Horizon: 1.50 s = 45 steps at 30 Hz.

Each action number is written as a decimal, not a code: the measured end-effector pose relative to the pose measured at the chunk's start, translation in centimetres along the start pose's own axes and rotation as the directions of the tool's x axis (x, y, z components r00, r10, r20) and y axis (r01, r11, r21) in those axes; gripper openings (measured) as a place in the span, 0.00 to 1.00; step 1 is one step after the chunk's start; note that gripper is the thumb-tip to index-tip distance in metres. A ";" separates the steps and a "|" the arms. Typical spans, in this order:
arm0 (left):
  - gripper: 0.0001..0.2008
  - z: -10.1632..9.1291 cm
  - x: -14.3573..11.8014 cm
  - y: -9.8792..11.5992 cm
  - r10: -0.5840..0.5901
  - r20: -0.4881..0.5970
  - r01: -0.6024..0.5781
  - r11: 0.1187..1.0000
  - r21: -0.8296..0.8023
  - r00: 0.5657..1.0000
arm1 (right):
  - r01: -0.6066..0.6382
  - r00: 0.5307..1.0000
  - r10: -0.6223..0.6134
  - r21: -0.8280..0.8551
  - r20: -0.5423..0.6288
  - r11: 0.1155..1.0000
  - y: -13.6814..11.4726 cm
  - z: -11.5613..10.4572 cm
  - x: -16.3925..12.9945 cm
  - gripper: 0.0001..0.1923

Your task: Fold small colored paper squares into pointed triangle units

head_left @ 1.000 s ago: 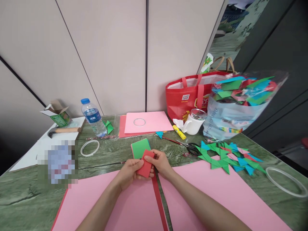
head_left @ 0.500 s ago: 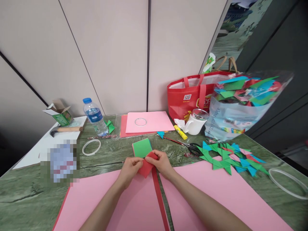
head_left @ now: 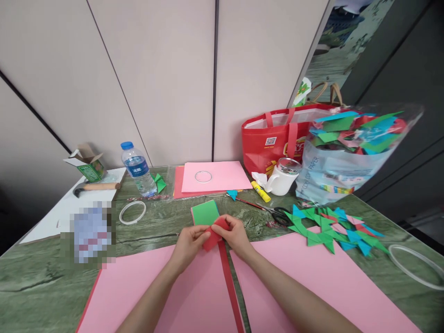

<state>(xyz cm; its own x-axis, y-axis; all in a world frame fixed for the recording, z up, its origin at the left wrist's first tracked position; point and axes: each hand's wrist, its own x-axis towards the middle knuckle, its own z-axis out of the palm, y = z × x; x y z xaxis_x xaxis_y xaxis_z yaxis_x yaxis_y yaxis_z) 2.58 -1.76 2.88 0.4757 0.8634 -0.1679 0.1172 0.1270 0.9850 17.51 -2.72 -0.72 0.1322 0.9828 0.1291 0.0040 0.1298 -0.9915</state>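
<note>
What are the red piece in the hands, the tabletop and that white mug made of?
The red piece, held by both hands, looks like matte coloured paper: thin, flat-coloured, bending at a fold. The tabletop looks like green veined stone or a printed imitation; its sheen leaves that open. The white mug seems glazed ceramic, smooth and glossy.

Both bare forearms rise from the near edge and converge toward the middle of the view. The left forearm runs up from the near left, the right forearm from the near right at a flatter slant. The left hand (head_left: pixel 189 243) sits with its back turned up, fingers curled inward and thumb pointing right, its grip closed in a pinch. The right hand (head_left: pixel 235 233) lies just right of it and slightly farther, knuckles up, fingers bent down and thumb pressed toward the left hand. The fingertips of the two hands nearly meet, wrists well apart, both wrists held low
</note>
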 end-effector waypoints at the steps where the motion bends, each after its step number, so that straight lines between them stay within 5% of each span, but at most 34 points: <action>1: 0.16 -0.1 0.1 0.0 0.024 -0.023 -0.022 0.996 0.087 0.999 | -0.003 1.000 0.002 0.023 0.018 1.000 0.0 0.0 0.0 0.11; 6: 0.14 -0.7 0.1 0.5 0.112 0.015 -0.110 0.933 0.343 0.994 | -0.004 0.996 -0.002 0.068 0.086 0.998 0.4 0.0 0.0 0.11; 13: 0.13 -1.4 0.1 0.3 0.122 0.013 -0.118 0.930 0.349 0.993 | -0.056 0.992 0.045 0.090 0.121 0.994 0.4 0.0 -0.1 0.06; 19: 0.13 -2.0 0.3 0.0 0.025 -0.035 -0.018 0.982 0.186 0.999 | -0.179 0.984 0.164 0.309 0.074 0.934 1.0 0.2 0.4 0.08; 23: 0.13 -1.9 0.3 0.3 -0.035 -0.117 0.029 0.998 -0.050 0.993 | -0.148 0.988 0.152 0.460 0.030 0.876 1.1 -0.1 0.7 0.09; 29: 0.13 -1.2 0.2 0.3 -0.077 -0.046 0.061 0.956 -0.286 0.996 | -0.131 0.954 -0.005 0.430 0.301 0.893 -0.1 0.0 0.0 0.26; 35: 0.16 -0.3 0.0 0.4 0.005 -0.064 -0.004 1.000 0.021 0.998 | -0.146 0.967 0.053 0.375 0.248 0.915 -0.2 0.1 -0.1 0.25; 40: 0.22 -0.1 -0.2 0.3 0.140 -0.060 -0.112 0.935 0.337 0.988 | -0.082 0.983 0.022 0.326 0.185 0.942 -0.1 0.1 0.0 0.26; 45: 0.25 0.0 -0.4 0.7 0.120 0.014 -0.120 0.972 0.203 0.993 | -0.003 0.981 -0.052 0.281 0.187 0.960 -0.4 0.1 -0.1 0.28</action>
<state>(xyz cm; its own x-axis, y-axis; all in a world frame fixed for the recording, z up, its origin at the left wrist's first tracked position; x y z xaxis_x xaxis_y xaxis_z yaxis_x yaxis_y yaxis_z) 2.50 -1.98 3.64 0.4985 0.8655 -0.0494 0.2338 -0.0793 0.9691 17.36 -2.87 -0.35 -0.0561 0.9820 0.1803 -0.2748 0.1584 -0.9484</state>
